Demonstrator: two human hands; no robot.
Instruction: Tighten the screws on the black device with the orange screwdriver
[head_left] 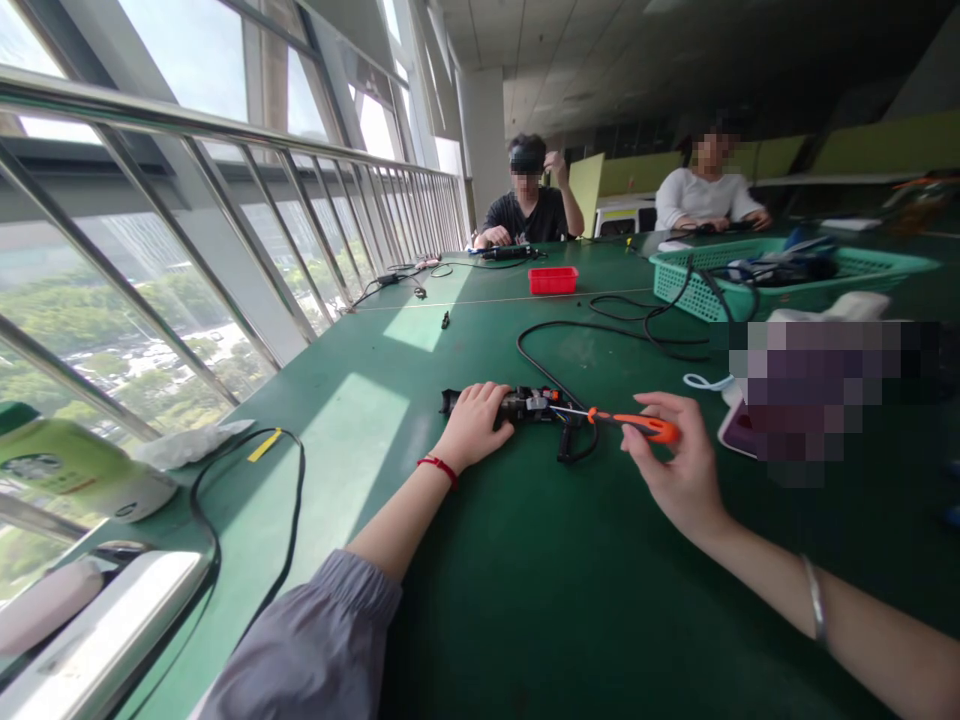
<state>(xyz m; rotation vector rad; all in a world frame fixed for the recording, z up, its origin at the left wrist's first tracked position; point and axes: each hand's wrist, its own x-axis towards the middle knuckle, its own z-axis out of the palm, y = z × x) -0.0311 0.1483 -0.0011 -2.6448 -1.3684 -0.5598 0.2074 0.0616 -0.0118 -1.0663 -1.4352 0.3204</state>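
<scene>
On the green table [465, 560] lies a black corded device [517, 404], its right part uncovered so that grey, orange and wired parts show. I cannot make out its exact kind. My left hand [475, 425] wraps over the device's left part from above, hiding much of it. My right hand [679, 455] holds an orange-and-black screwdriver [637, 424] by its handle, between thumb and fingers. The shaft points left, with its tip at the device's uncovered part. Beneath that tip, a black handle-like piece [567, 440] and a loop of cable stick out toward me.
Beyond the device stand a red tray [553, 281] and a teal basket [780, 290] holding cables and tools. A black cord [540, 328] curves across the table. Left are a green bottle [75, 465] and a railing [225, 140]. Two people sit at the far side.
</scene>
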